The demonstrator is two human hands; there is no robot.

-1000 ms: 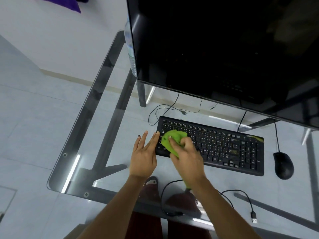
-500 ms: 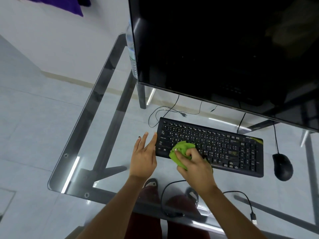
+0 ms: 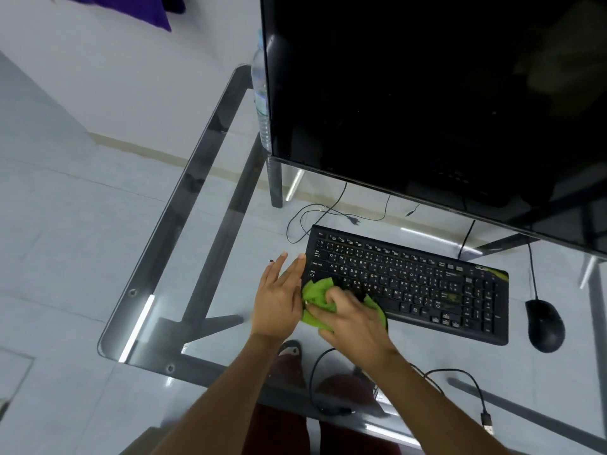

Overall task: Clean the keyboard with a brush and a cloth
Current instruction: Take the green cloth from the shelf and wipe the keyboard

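Note:
A black keyboard lies on the glass desk below a large dark monitor. My right hand grips a crumpled green cloth and presses it on the keyboard's front left corner. My left hand lies flat on the glass beside the keyboard's left edge, fingers straight, touching that edge. No brush is in view.
The dark monitor overhangs the back of the desk. A black mouse sits right of the keyboard. A clear water bottle stands behind the monitor's left edge. Loose cables lie near the front edge.
My right hand has dragged the green cloth from the keyboard's upper left keys down to its front left corner. My left hand has stayed beside the keyboard's left edge.

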